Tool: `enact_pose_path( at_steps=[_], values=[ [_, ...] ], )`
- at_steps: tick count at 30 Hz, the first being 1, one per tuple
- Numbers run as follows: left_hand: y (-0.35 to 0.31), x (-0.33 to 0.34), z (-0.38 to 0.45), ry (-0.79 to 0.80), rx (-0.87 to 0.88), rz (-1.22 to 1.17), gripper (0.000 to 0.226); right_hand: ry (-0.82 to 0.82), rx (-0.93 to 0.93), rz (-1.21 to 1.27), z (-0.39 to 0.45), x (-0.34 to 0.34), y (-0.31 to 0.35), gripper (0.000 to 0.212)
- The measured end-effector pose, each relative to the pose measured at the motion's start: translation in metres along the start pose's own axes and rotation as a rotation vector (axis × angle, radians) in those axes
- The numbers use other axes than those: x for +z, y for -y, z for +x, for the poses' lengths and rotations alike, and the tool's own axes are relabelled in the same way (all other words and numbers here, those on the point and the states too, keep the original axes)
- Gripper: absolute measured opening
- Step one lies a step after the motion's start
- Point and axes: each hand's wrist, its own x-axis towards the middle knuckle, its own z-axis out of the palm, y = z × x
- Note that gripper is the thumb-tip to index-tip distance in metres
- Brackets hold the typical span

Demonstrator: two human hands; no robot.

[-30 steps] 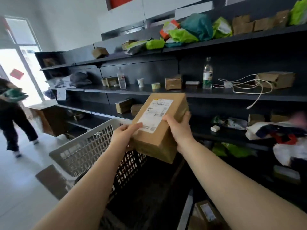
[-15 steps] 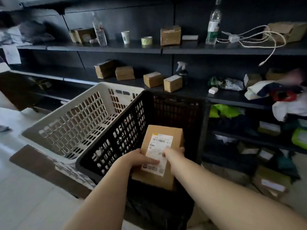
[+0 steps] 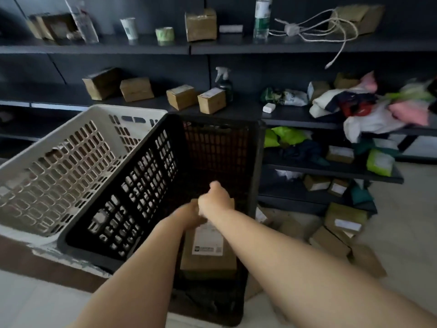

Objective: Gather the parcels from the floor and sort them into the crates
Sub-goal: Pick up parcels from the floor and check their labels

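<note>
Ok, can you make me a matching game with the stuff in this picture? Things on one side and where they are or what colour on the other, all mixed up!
Things:
1. cardboard parcel
2. spray bottle
3. empty crate
4. white cable

Places or colours:
A. on the top shelf, hanging over its edge
B. inside the black crate, under both hands
C. white, left of the black one
D. on the middle shelf, behind a small box

Pairs: 1-B, 2-D, 3-C, 4-A

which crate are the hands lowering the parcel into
The black crate, right of the white one; the labelled cardboard parcel sits inside its dark walls.
</note>
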Motion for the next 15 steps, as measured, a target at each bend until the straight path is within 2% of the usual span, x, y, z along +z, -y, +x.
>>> enact_pose_path(
  at_steps=[1, 3, 6, 8, 11, 15],
  values=[
    [-0.015, -0.004, 0.0, -0.121, 0.087, -0.177, 0.036, -0.054, -0.153, 0.043, -0.003, -0.019, 0.006, 0.046],
    [-0.056, -0.013, -0.006, -0.31, 0.236, -0.353, 0.035, -0.195, -0.373, 0.119, -0.009, -0.068, 0.014, 0.041],
    [-0.136, -0.011, -0.025, -0.476, 0.482, -0.391, 0.036, -0.393, -0.534, 0.11, -0.014, -0.147, 0.001, 0.035],
    [-0.184, 0.007, -0.035, -0.479, 0.631, -0.454, 0.031, -0.505, -0.551, 0.118, -0.017, -0.203, -0.024, 0.031],
    [-0.246, 0.061, -0.048, -0.425, 0.757, -0.469, 0.026, -0.63, -0.438, 0.134, -0.025, -0.274, -0.094, 0.029],
    [-0.282, 0.182, -0.024, -0.175, 0.707, -0.338, 0.031, -0.702, -0.182, 0.124, -0.025, -0.331, -0.226, 0.03]
  ],
)
